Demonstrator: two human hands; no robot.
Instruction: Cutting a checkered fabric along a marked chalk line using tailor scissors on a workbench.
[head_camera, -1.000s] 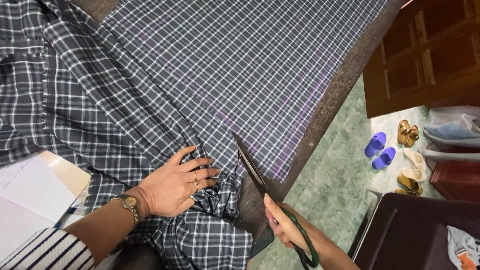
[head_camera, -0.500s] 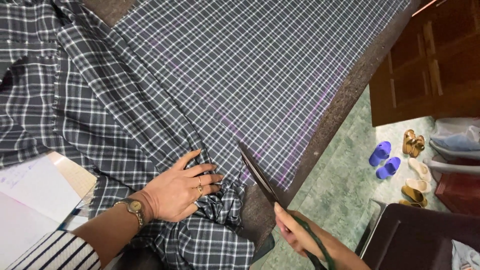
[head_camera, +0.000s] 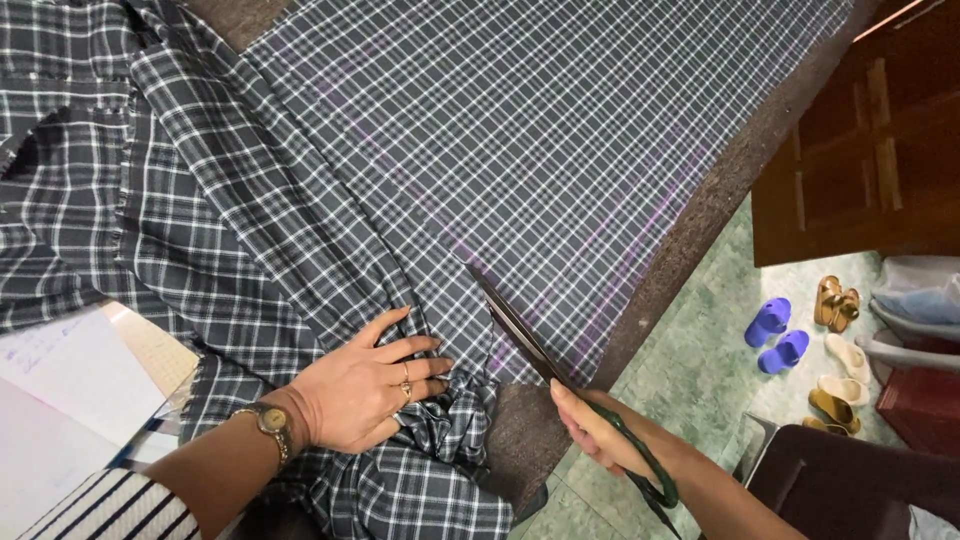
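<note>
Head view. My right hand (head_camera: 600, 435) is clenched around the green handles of a pair of scissors (head_camera: 560, 395), out past the near right edge of the table (head_camera: 690, 240); the dark blades point up and to the left, lying into the checked fabric (head_camera: 520, 130) along a faint purple chalk line (head_camera: 590, 260) — I cannot tell how far the blades stand parted.

My left hand (head_camera: 370, 385) lies palm down, fingers spread, pressing on a bunched fold of the same fabric near the table's near edge, just left of the blades; it grasps nothing, only presses flat. It wears rings on two fingers and a gold wristwatch (head_camera: 268, 422), and a striped sleeve (head_camera: 120, 505) shows at the lower left corner of the view.

The fabric — dark grey with white checks — covers most of the table: smooth and flat toward the far right, heaped in loose folds along the left side. White paper sheets (head_camera: 70, 390) sit at the near left corner, partly under the cloth.

Beyond the right edge, on the green tiled floor (head_camera: 690, 380), lie a pair of blue sandals (head_camera: 775, 335) and several tan ones (head_camera: 838, 305), beside a dark wooden door (head_camera: 860, 150).
</note>
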